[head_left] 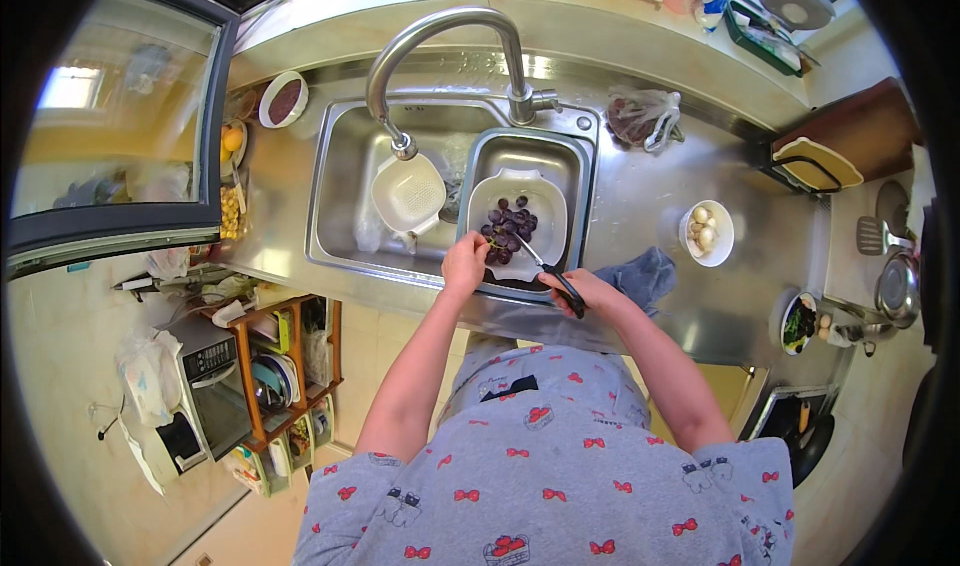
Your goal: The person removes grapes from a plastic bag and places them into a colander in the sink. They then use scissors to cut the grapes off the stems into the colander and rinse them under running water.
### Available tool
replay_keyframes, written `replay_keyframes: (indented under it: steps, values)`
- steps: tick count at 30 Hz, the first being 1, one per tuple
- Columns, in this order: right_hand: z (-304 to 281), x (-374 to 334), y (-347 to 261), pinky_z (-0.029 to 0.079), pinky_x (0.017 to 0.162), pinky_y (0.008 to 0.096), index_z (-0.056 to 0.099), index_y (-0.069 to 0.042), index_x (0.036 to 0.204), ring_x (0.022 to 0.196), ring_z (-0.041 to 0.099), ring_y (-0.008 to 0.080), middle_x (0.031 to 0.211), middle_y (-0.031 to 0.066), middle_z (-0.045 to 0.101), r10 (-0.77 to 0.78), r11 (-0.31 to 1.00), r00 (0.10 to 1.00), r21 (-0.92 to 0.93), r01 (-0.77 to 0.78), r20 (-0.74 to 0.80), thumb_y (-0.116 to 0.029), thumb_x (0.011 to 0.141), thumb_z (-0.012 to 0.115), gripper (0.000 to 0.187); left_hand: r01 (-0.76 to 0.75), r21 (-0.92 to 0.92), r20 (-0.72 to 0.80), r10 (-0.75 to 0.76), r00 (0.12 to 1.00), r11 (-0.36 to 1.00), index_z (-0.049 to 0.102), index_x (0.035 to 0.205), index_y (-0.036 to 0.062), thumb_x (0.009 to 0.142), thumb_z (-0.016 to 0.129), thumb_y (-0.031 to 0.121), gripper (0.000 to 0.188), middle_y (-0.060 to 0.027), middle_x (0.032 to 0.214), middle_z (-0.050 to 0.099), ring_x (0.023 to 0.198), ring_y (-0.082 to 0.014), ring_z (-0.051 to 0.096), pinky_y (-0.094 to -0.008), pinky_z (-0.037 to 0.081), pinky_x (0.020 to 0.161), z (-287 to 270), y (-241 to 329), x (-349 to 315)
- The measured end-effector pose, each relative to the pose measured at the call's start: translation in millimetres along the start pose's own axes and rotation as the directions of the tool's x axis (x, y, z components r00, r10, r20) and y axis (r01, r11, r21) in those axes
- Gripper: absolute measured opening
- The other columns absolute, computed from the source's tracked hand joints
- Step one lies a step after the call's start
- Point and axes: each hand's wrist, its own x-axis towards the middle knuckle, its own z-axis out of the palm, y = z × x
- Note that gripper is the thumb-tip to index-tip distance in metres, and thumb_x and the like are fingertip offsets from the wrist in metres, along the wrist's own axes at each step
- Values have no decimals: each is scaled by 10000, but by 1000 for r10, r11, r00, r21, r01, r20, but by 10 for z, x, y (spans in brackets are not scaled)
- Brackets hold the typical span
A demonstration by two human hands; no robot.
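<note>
My left hand is closed in a pinch at the near left edge of a bunch of dark purple grapes, holding it by its stem. In my right hand is a pair of scissors with black handles, its blades pointing in among the grapes. How far the blades are apart is too small to tell. Below the grapes is a white basin, set in the smaller steel insert on the right side of the sink. A white strainer basket stands in the left part, under the faucet's spout.
The curved steel faucet arches over the sink. Right of it lie a plastic bag with dark contents, a grey-blue cloth and a bowl of pale bulbs. An open window juts in at the left, near a white bowl.
</note>
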Motion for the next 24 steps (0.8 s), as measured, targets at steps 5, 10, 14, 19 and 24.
replay_keyframes:
  steps: [5, 10, 14, 19, 24]
  values:
    - [-81, -119, -210, 424, 445, 247, 617, -62, 815, 481, 564, 121, 581, 10, 570, 50, 997, 994, -61, -44, 102, -698, 799, 644, 637, 34, -112, -2, -35, 999, 993, 622, 928, 76, 882, 662, 177, 118, -127, 827, 691, 794, -340, 660, -434, 500, 699, 34, -65, -24]
    - [-149, 8, -143, 430, 449, 234, 592, -113, 815, 480, 559, 105, 596, -12, 577, 93, 983, 963, 133, -130, 254, -708, 833, 584, 595, 23, -137, -15, -25, 1000, 990, 625, 926, 74, 878, 664, 160, 106, -123, 801, 690, 770, -326, 666, -416, 501, 690, 42, -33, -74]
    - [-178, 72, -124, 432, 445, 232, 577, -136, 804, 479, 550, 101, 603, -33, 570, 84, 961, 940, 224, -164, 331, -700, 847, 573, 566, 18, -126, -24, -21, 999, 992, 627, 926, 74, 874, 666, 152, 101, -123, 798, 690, 769, -325, 667, -411, 501, 689, 50, -26, -123]
    - [-204, 187, -140, 426, 441, 230, 581, -139, 811, 486, 552, 97, 610, -42, 573, 99, 942, 913, 258, -215, 397, -708, 835, 581, 570, 0, -108, -28, -3, 1000, 994, 629, 934, 77, 874, 664, 153, 103, -125, 825, 694, 787, -329, 666, -415, 500, 697, 41, 10, -169]
    - [-227, 267, -173, 403, 427, 209, 582, -140, 817, 476, 539, 87, 610, -53, 561, 105, 936, 905, 266, -230, 412, -725, 815, 591, 585, -44, -67, -49, 41, 998, 997, 630, 932, 59, 876, 662, 139, 102, -118, 769, 677, 692, -271, 654, -366, 502, 666, 1, 103, -171]
